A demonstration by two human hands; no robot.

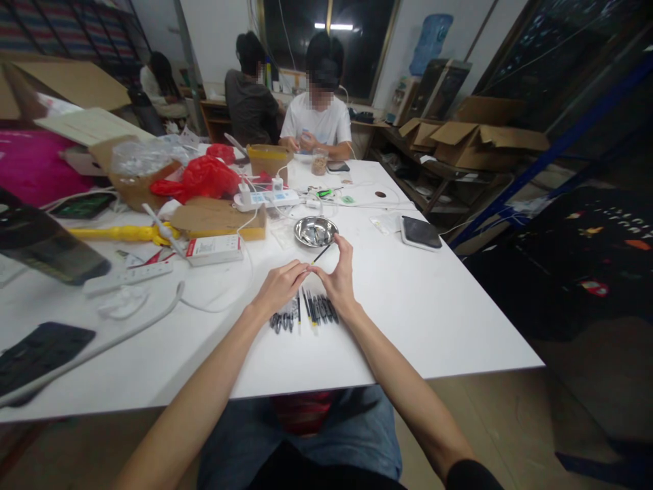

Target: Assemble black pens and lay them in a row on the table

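Observation:
A thin black pen refill [321, 254] with a yellowish near end slants between my two hands over the table. My right hand [341, 278] is closed on it, the index finger bent at its far end and the thumb at its near end. At that near end, the fingertips of my left hand [279, 289] are pinched together. Just below my hands lie black pen parts [321, 309] in a row, some loose refills [299, 312] with yellow ends, and clear-and-black pieces [283, 320]. Beyond my fingers stands a shiny metal bowl [305, 233] with small dark pieces inside.
A power strip [268, 198], red plastic bag [204, 178], small white box [214, 250] and dark bottle [51, 238] crowd the left side. To the right rests a dark-screened device [421, 233]. Across the white table [408, 306] sits a person in a white shirt [334, 126].

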